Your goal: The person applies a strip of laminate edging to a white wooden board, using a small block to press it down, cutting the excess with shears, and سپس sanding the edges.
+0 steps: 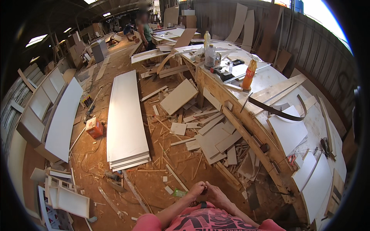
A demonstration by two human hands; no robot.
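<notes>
Close in front of my chest, my left hand (197,189) and my right hand (216,194) meet at the fingertips. The fingers of both are bent and pressed together; a dark patch shows between them, too small to name. Both hands are above the littered brown floor, left of the workbench (246,115) and touching neither it nor the boards. Beyond them on the floor lies a stack of long white boards (127,119). A crumpled green plastic piece (179,193) lies just left of my left hand.
Wood offcuts (216,138) are heaped beneath the bench. On its top stand an orange bottle (249,75), a clear bottle (210,56) and a curved dark strip (277,111). An orange box (94,127) and a white cabinet frame (42,100) stand left. A person (146,32) is far back.
</notes>
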